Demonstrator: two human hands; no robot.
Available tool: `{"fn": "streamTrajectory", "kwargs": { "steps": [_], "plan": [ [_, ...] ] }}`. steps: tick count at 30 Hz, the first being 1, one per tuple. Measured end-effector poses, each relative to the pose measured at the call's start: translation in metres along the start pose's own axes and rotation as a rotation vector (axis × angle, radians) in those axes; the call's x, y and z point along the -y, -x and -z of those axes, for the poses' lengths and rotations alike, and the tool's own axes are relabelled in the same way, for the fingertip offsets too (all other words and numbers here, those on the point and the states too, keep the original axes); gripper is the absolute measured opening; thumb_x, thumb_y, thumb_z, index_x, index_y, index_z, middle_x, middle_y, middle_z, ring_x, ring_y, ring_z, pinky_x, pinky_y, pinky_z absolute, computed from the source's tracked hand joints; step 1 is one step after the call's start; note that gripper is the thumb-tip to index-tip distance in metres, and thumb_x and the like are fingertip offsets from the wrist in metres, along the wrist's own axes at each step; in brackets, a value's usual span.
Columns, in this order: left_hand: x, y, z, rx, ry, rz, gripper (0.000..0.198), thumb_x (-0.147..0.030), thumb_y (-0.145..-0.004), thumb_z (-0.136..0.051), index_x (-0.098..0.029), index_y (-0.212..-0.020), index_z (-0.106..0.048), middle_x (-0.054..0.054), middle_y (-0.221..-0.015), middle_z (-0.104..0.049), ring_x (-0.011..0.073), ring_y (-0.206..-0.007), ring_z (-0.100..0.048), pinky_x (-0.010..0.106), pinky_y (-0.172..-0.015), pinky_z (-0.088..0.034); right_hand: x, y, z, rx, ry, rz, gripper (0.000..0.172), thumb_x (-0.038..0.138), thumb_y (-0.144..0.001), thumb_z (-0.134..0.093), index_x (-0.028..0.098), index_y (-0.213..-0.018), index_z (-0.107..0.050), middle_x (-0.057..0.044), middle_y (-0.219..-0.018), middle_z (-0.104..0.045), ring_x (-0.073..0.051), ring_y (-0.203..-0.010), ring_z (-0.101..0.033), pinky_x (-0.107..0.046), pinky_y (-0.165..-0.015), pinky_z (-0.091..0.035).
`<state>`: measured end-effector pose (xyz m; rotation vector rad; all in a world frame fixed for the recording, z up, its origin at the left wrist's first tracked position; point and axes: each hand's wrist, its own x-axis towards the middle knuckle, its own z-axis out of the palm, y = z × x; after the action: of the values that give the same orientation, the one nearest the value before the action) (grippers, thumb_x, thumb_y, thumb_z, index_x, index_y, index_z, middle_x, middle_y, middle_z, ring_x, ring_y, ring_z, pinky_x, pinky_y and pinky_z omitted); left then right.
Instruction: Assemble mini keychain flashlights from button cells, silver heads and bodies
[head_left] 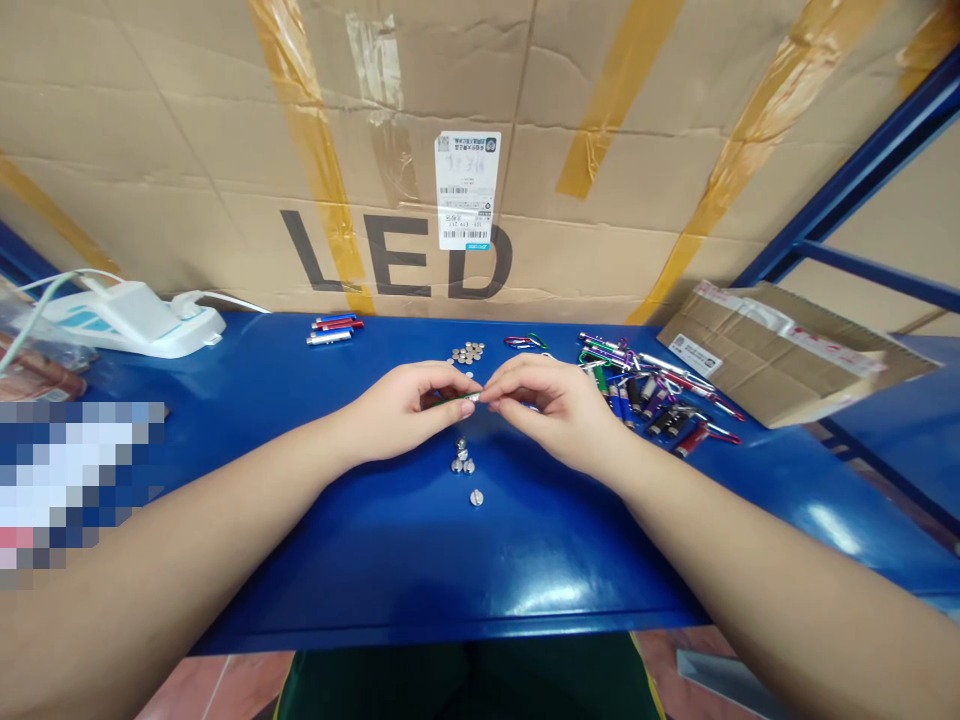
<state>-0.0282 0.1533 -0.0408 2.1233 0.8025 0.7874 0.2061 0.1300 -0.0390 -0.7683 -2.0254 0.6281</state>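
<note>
My left hand [401, 408] and my right hand [551, 408] meet above the middle of the blue table [525, 560]. Together they pinch a slim green-and-silver metal tube [457, 398], likely a keychain flashlight body, with the left fingers on the green part and the right fingertips at the silver end. Below the hands stand small silver screw-like parts [462, 458], with a single one [476, 497] nearer me. Beyond the hands lies a cluster of button cells [466, 351]. To the right is a heap of colored keychain flashlights with carabiners [645, 395].
Three small flashlights [334, 328] lie at the far edge, with loose carabiners [523, 341] nearby. A white appliance [131, 318] sits far left. A flattened cardboard package [780, 350] leans right, beside a blue metal rack [847, 190]. A large taped carton [450, 110] forms the back.
</note>
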Motion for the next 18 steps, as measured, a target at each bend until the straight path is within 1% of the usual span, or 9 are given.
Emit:
{"fn": "streamTrajectory", "kwargs": {
  "steps": [4,5,7,9,10,11,13,15,18],
  "plan": [
    [-0.001,-0.001,-0.001,0.019,0.054,0.07,0.033,-0.046,-0.095,-0.065,-0.018,-0.11,-0.076,0.008,-0.106,-0.078,0.023,-0.095,-0.071,0.037,-0.087,-0.057,-0.001,0.0,0.0,-0.022,0.042,-0.003,0.006,0.017,-0.092,-0.067,0.021,-0.092,-0.072,-0.004,-0.092,-0.073,-0.017,-0.084,-0.07,-0.032,-0.078,-0.059],
    [-0.001,-0.001,-0.002,0.027,0.073,0.089,0.034,-0.047,-0.095,-0.065,-0.018,-0.11,-0.076,0.008,-0.105,-0.078,0.0222,-0.092,-0.071,0.036,-0.085,-0.057,0.0,0.0,0.001,-0.02,0.071,0.005,0.006,0.017,-0.092,-0.067,0.022,-0.091,-0.07,-0.003,-0.092,-0.073,-0.017,-0.084,-0.07,-0.032,-0.078,-0.059],
    [-0.001,-0.002,-0.002,0.054,0.124,0.143,0.037,-0.05,-0.095,-0.064,-0.017,-0.107,-0.076,0.007,-0.095,-0.078,0.0184,-0.077,-0.068,0.032,-0.072,-0.056,0.001,0.0,0.002,-0.007,0.156,0.053,0.007,0.017,-0.093,-0.065,0.022,-0.09,-0.069,-0.003,-0.091,-0.074,-0.017,-0.084,-0.07,-0.032,-0.08,-0.059],
    [-0.002,-0.003,-0.002,0.082,0.155,0.187,0.039,-0.052,-0.096,-0.062,-0.016,-0.104,-0.075,0.006,-0.087,-0.075,0.0152,-0.065,-0.063,0.028,-0.06,-0.052,0.003,-0.001,0.003,0.006,0.224,0.106,0.01,0.016,-0.093,-0.063,0.022,-0.088,-0.069,-0.003,-0.089,-0.075,-0.018,-0.085,-0.07,-0.033,-0.081,-0.057],
    [-0.002,-0.003,-0.002,0.082,0.144,0.182,0.038,-0.051,-0.096,-0.062,-0.016,-0.105,-0.075,0.005,-0.086,-0.075,0.0152,-0.065,-0.064,0.028,-0.06,-0.052,0.004,-0.001,0.003,0.009,0.235,0.115,0.011,0.016,-0.093,-0.063,0.022,-0.086,-0.069,-0.003,-0.088,-0.075,-0.018,-0.084,-0.07,-0.033,-0.081,-0.057],
    [-0.003,-0.003,-0.002,0.068,0.112,0.154,0.036,-0.049,-0.097,-0.062,-0.017,-0.105,-0.076,0.006,-0.089,-0.076,0.0164,-0.07,-0.066,0.029,-0.064,-0.054,0.004,-0.001,0.003,0.007,0.223,0.101,0.011,0.017,-0.093,-0.063,0.022,-0.085,-0.069,-0.003,-0.087,-0.075,-0.017,-0.083,-0.07,-0.033,-0.08,-0.057],
    [-0.005,-0.002,-0.002,0.016,-0.006,0.049,0.03,-0.044,-0.097,-0.063,-0.019,-0.106,-0.077,0.006,-0.097,-0.078,0.02,-0.085,-0.071,0.032,-0.078,-0.057,0.005,-0.002,0.001,0.0,0.121,-0.001,0.007,0.02,-0.091,-0.066,0.022,-0.084,-0.068,-0.002,-0.085,-0.074,-0.017,-0.079,-0.069,-0.032,-0.077,-0.057],
    [-0.008,0.0,-0.002,-0.029,-0.153,-0.079,0.025,-0.038,-0.099,-0.062,-0.021,-0.107,-0.078,0.006,-0.101,-0.078,0.0211,-0.093,-0.071,0.032,-0.085,-0.057,0.004,-0.002,-0.002,0.006,-0.096,-0.189,0.008,0.024,-0.087,-0.073,0.021,-0.084,-0.067,-0.002,-0.081,-0.073,-0.016,-0.075,-0.069,-0.03,-0.072,-0.058],
    [-0.011,0.002,-0.002,-0.059,-0.345,-0.262,0.023,-0.029,-0.103,-0.057,-0.02,-0.109,-0.077,0.007,-0.098,-0.075,0.0192,-0.091,-0.07,0.03,-0.084,-0.056,-0.001,-0.003,-0.004,0.034,-0.528,-0.518,0.026,0.03,-0.076,-0.086,0.02,-0.085,-0.063,0.001,-0.073,-0.071,-0.014,-0.069,-0.071,-0.028,-0.069,-0.06]
  ]
}}
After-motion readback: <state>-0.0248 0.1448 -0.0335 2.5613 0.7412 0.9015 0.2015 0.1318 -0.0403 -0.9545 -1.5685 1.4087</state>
